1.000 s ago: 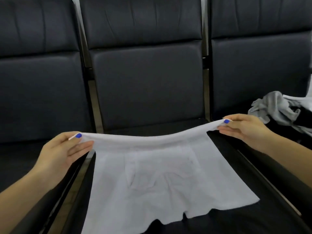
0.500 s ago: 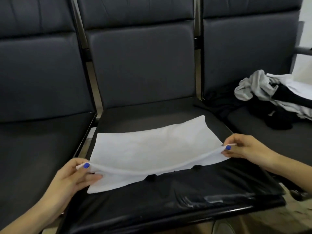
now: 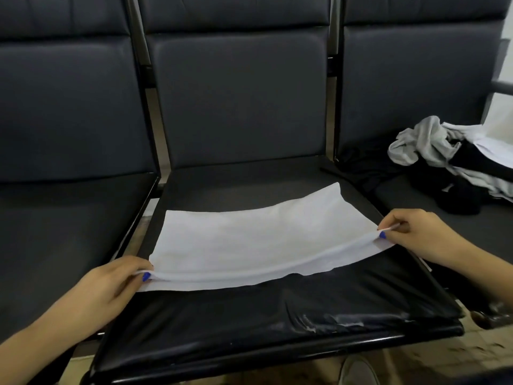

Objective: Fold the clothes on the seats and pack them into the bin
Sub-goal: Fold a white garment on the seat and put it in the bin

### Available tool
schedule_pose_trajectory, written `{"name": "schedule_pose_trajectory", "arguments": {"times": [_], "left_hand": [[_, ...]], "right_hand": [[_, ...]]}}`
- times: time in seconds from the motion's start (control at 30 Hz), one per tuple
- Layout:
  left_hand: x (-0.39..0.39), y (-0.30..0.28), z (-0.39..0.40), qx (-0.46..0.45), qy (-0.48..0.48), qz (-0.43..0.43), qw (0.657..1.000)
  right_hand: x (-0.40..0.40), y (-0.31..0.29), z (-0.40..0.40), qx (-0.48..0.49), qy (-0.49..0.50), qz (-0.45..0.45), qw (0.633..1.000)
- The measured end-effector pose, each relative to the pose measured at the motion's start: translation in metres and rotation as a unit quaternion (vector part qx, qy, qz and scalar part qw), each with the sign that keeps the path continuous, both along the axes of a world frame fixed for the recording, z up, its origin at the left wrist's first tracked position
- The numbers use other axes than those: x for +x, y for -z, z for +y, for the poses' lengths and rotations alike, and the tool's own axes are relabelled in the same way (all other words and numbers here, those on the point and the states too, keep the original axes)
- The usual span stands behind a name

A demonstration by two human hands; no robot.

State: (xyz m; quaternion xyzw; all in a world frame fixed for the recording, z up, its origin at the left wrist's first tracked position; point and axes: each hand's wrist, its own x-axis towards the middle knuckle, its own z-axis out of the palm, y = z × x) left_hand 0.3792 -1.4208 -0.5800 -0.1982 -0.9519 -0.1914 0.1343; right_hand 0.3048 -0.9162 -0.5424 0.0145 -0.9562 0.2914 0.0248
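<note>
White boxer shorts (image 3: pixel 249 237) lie folded over on the middle black seat (image 3: pixel 249 318), with the waistband along the near edge of the fold. My left hand (image 3: pixel 111 290) pinches the waistband's left end. The right end is pinched by my right hand (image 3: pixel 413 234). Both hands sit low, close to the seat cushion. No bin is in view.
A heap of grey, white and black clothes (image 3: pixel 449 162) lies on the right seat (image 3: pixel 416 198). The left seat (image 3: pixel 63 232) holds nothing. Seat backs rise behind. Tiled floor (image 3: pixel 416 357) and a shoe tip (image 3: pixel 358 372) show below the seat's front edge.
The shorts, held up by the waistband a second ago, now lie folded on the middle seat. Both hands came down and toward me, still pinching the waistband ends.
</note>
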Motion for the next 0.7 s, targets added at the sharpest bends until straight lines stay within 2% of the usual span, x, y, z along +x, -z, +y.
{"name": "schedule_pose_trajectory", "arguments": {"times": [0.13,0.27,0.4,0.5,0.57,0.63,0.7], "left_hand": [[-0.001,-0.004,0.001,-0.01,0.027,0.003,1.0],[-0.003,0.0,0.0,-0.054,0.038,0.017,0.998],[-0.007,0.003,-0.001,-0.116,0.023,0.096,0.988],[-0.013,-0.004,0.002,-0.085,-0.054,0.12,0.988],[-0.017,-0.013,0.008,-0.052,-0.084,0.132,0.986],[-0.018,-0.019,0.012,-0.028,-0.072,0.147,0.986],[-0.014,-0.017,0.014,-0.026,-0.053,0.124,0.991]], "right_hand": [[-0.003,0.002,0.002,0.046,-0.02,0.018,0.999],[-0.007,0.011,0.007,0.088,-0.089,0.021,0.992],[-0.007,0.013,0.013,0.105,-0.125,0.026,0.986],[-0.009,0.005,0.008,0.107,-0.103,0.036,0.988],[-0.012,-0.006,0.006,0.094,-0.071,0.117,0.986],[-0.011,-0.015,0.008,0.053,-0.029,0.181,0.982],[-0.008,-0.017,0.01,0.046,-0.033,0.171,0.984]]}}
